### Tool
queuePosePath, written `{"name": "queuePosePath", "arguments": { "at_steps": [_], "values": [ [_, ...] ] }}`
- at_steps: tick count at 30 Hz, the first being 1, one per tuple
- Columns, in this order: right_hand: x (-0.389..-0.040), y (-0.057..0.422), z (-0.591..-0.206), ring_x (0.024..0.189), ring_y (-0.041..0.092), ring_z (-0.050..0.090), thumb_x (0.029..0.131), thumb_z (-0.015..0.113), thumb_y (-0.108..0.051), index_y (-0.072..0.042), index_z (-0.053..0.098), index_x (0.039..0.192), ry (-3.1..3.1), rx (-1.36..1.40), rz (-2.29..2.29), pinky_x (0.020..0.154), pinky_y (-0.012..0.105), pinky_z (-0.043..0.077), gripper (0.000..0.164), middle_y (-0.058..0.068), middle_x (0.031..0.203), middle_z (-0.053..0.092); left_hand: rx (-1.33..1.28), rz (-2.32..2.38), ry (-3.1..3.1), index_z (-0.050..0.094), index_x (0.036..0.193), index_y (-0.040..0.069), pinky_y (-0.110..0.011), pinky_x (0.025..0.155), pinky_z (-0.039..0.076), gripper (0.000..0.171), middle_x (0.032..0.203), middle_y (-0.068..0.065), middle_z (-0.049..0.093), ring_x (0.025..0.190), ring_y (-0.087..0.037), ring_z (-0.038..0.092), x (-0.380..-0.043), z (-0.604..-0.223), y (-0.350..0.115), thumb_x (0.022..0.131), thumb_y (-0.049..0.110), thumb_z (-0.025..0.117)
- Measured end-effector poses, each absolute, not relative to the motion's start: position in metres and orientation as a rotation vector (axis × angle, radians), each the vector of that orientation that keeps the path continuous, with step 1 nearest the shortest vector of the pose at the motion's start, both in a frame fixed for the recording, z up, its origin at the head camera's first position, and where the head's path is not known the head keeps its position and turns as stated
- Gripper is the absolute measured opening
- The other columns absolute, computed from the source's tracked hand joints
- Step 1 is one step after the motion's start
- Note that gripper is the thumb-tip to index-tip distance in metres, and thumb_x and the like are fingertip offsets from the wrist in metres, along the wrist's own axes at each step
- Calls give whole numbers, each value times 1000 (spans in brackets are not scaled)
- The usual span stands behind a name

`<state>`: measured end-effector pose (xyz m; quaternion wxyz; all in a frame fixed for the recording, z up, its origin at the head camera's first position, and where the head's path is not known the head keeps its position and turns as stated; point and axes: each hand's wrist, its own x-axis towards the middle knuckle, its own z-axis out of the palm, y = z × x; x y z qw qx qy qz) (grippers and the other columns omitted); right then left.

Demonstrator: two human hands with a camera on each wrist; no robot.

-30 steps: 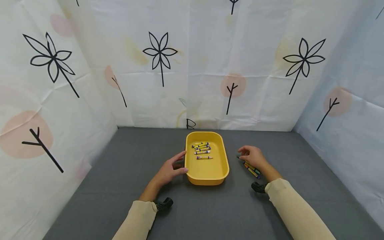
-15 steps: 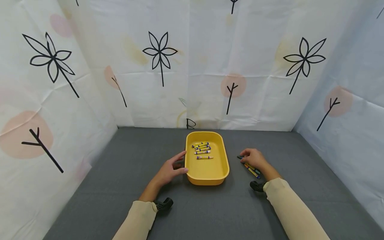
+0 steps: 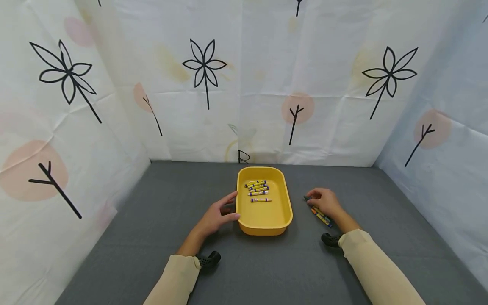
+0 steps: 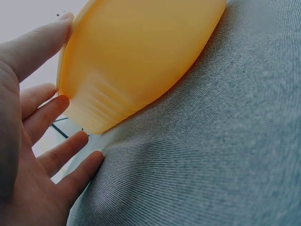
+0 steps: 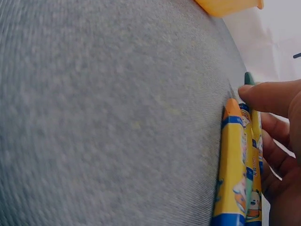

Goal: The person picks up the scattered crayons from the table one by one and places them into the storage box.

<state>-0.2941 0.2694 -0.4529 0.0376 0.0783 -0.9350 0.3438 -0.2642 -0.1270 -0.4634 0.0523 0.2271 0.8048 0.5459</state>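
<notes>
A yellow tray (image 3: pixel 264 217) stands on the grey cloth, with several crayons (image 3: pixel 261 193) lying in its far left part. My left hand (image 3: pixel 213 219) touches the tray's left side with extended fingers; in the left wrist view the thumb (image 4: pixel 44 40) lies at its rim. To the right of the tray, my right hand (image 3: pixel 325 201) pinches a dark green crayon (image 5: pixel 249 78) near its tip, low over the cloth. An orange crayon (image 5: pixel 230 169) and others lie close together beneath that hand. The fingers partly hide this group.
Grey cloth (image 3: pixel 263 271) covers the table. White patterned fabric (image 3: pixel 251 84) rises behind it and on both sides. A black wrist strap piece (image 3: pixel 209 259) sticks out by the left wrist, and another (image 3: pixel 331 240) by the right.
My right hand has shifted slightly at the crayon group, and its fingers have closed in on the dark green crayon. The left hand and the tray have stayed in place.
</notes>
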Motion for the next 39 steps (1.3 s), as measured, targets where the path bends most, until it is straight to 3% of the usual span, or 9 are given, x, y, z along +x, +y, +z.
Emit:
{"name": "queuePosePath", "arguments": {
  "at_steps": [15,29,39],
  "values": [
    [-304,255,-430,87,26,61,92,68,-11,-5,68,109,-2788,305,1085,73,41,53,18,8,96,65,690,1658,2449,37,152,17,-51,105,39,71,153,-5,37,134,-30,40,-268,-469,-126,90,22,71],
    [-329,192,-385,93,28,60,93,67,-12,-5,68,112,-2740,416,1129,79,44,52,21,11,101,66,704,1672,2463,38,151,17,-51,104,40,70,152,-7,38,133,-31,42,-266,-469,-127,90,20,72],
    [-337,155,-376,89,25,59,93,67,-11,-4,70,109,-2779,517,1127,77,39,51,17,9,98,65,708,1668,2445,37,152,18,-50,105,39,71,153,-5,37,134,-30,41,-267,-470,-128,90,22,71]
  ]
}}
